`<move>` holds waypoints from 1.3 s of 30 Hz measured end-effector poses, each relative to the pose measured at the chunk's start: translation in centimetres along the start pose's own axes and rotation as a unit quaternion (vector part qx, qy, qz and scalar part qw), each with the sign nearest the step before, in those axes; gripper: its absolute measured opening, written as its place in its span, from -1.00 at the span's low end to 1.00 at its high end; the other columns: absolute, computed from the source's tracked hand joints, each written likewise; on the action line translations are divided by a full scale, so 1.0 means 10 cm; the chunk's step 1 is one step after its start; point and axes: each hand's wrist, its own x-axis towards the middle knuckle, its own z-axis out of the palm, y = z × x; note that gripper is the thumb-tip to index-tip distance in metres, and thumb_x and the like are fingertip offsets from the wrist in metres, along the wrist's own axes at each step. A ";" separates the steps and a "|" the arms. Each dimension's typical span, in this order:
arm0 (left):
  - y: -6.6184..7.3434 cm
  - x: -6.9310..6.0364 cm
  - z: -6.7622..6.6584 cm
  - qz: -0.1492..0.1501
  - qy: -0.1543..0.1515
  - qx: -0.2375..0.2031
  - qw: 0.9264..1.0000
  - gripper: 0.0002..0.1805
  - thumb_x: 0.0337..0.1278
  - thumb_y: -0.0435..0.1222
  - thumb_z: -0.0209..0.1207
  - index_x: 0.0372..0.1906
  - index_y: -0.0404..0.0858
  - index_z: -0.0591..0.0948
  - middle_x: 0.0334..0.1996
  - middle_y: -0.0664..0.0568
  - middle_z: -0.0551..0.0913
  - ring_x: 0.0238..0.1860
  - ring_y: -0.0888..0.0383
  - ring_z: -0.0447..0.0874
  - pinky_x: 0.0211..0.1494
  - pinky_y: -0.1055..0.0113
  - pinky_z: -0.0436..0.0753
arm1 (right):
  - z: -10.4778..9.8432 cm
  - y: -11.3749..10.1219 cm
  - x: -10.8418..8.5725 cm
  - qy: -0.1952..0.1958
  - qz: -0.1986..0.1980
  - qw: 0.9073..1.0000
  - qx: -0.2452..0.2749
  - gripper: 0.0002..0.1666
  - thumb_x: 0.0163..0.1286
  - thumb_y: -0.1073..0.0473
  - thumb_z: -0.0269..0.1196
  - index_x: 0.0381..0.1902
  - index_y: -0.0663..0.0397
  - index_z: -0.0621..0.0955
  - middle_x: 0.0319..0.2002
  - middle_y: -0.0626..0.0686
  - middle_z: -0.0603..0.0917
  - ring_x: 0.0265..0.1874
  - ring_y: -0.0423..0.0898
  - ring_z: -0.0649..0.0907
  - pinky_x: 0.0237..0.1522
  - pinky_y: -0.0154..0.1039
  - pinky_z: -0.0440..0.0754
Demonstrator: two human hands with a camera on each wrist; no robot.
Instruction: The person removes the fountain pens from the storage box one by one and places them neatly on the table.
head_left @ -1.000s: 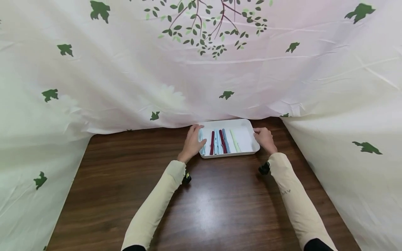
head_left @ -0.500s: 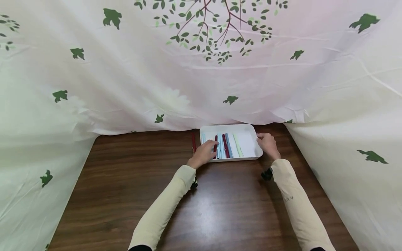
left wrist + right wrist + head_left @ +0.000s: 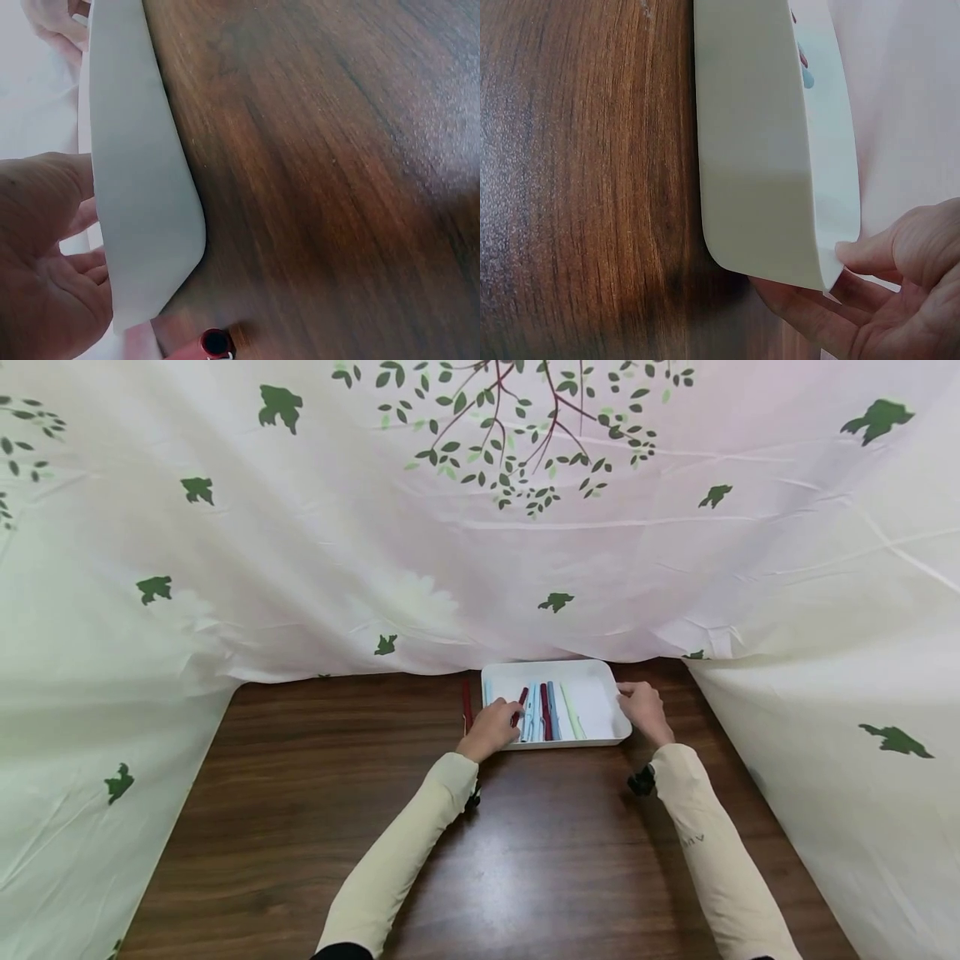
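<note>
One tilted dark red pen (image 3: 523, 697) sits pinched in the left hand (image 3: 491, 729), toward nine o'clock in the white tray (image 3: 600, 693); beside it lie one red pen (image 3: 546, 712), one grey-blue pen (image 3: 553, 710), one green pen (image 3: 572, 711). The right hand (image 3: 642, 708) grips three o'clock.

The tray (image 3: 600, 703) stands on the table (image 3: 300, 827), before the curtain (image 3: 465, 577). Several pens (image 3: 546, 712) lie in it; another pen (image 3: 467, 702) lies just left of it. The left hand (image 3: 492, 727) is at the tray's left part, the right hand (image 3: 647, 712) at its right end.
</note>
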 end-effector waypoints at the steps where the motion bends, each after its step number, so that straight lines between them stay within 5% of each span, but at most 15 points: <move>1: 0.01 0.00 0.00 -0.003 0.001 -0.001 1.000 -0.65 0.38 -0.38 0.26 0.22 -0.30 0.68 0.02 -0.14 0.66 -0.15 0.08 0.54 -0.04 0.22 0.64 | 0.00 0.00 0.00 0.000 -0.001 1.000 0.000 -0.50 0.61 0.28 0.02 0.39 0.43 0.50 0.33 0.45 0.53 0.24 0.34 0.62 0.19 0.23 0.64; 10: 0.04 0.07 0.01 -0.039 0.030 0.004 0.999 -0.96 0.33 -0.41 0.29 -0.19 -0.32 0.70 -0.24 -0.08 0.72 -0.20 0.05 0.66 -0.10 0.23 0.70 | -0.01 0.02 0.00 -0.003 -0.003 1.000 0.007 -0.50 0.62 0.28 0.02 0.39 0.43 0.49 0.32 0.46 0.53 0.24 0.34 0.62 0.20 0.23 0.63; 14: 0.04 0.09 0.01 -0.057 0.051 -0.020 0.997 -0.93 0.31 -0.45 0.29 -0.32 -0.31 0.65 -0.31 -0.08 0.72 -0.25 0.05 0.67 -0.15 0.24 0.69 | 0.00 0.01 0.01 -0.005 -0.001 1.000 0.007 -0.49 0.62 0.27 0.02 0.40 0.42 0.49 0.33 0.45 0.53 0.23 0.33 0.62 0.21 0.23 0.62; 17: 0.04 0.08 0.00 -0.080 0.056 -0.057 0.994 -0.93 0.31 -0.44 0.30 -0.23 -0.33 0.61 -0.32 -0.08 0.68 -0.31 0.09 0.60 -0.20 0.27 0.65 | 0.00 0.00 0.02 -0.004 -0.004 1.000 0.003 -0.49 0.62 0.27 0.02 0.40 0.41 0.49 0.33 0.45 0.54 0.22 0.33 0.63 0.19 0.22 0.63; 21: 0.04 0.07 -0.02 -0.112 0.060 -0.132 0.983 -0.69 0.30 -0.39 0.32 0.06 -0.37 0.52 -0.34 -0.13 0.65 -0.43 0.13 0.50 -0.32 0.31 0.58 | 0.01 0.00 0.01 -0.002 -0.004 1.000 0.002 -0.49 0.62 0.27 0.01 0.40 0.41 0.49 0.33 0.45 0.53 0.20 0.32 0.64 0.17 0.21 0.64; 26: -0.01 0.07 -0.06 -0.119 0.078 -0.248 0.958 -0.54 0.30 -0.40 0.31 0.24 -0.41 0.51 -0.21 -0.23 0.71 -0.44 0.06 0.67 -0.34 0.28 0.69 | 0.00 0.01 0.00 -0.008 -0.001 1.000 0.002 -0.49 0.62 0.27 0.01 0.41 0.41 0.49 0.35 0.45 0.51 0.25 0.33 0.61 0.20 0.23 0.63; 30: -0.08 0.08 -0.08 -0.125 0.084 -0.341 0.928 -0.56 0.32 -0.44 0.30 0.26 -0.42 0.54 -0.08 -0.28 0.67 -0.35 -0.07 0.77 -0.31 0.18 0.81 | 0.00 0.03 0.00 -0.012 0.001 1.000 0.002 -0.50 0.63 0.27 0.03 0.41 0.42 0.49 0.34 0.44 0.52 0.26 0.32 0.61 0.21 0.21 0.63; 36: -0.14 0.08 -0.17 -0.131 0.083 -0.423 0.893 -0.55 0.29 -0.46 0.32 0.24 -0.45 0.57 -0.07 -0.29 0.65 -0.32 0.02 0.74 -0.27 0.15 0.83 | -0.01 0.04 0.00 -0.014 -0.001 1.000 0.008 -0.50 0.63 0.27 0.03 0.41 0.43 0.48 0.35 0.46 0.51 0.19 0.25 0.63 0.17 0.15 0.65; 39: -0.17 0.06 -0.25 -0.137 0.080 -0.445 0.881 -0.54 0.27 -0.46 0.33 0.25 -0.45 0.57 -0.06 -0.28 0.65 -0.28 0.02 0.74 -0.26 0.15 0.83 | -0.02 0.04 0.00 -0.009 -0.007 1.000 0.004 -0.50 0.63 0.27 0.04 0.40 0.43 0.48 0.33 0.46 0.53 0.17 0.25 0.64 0.13 0.11 0.66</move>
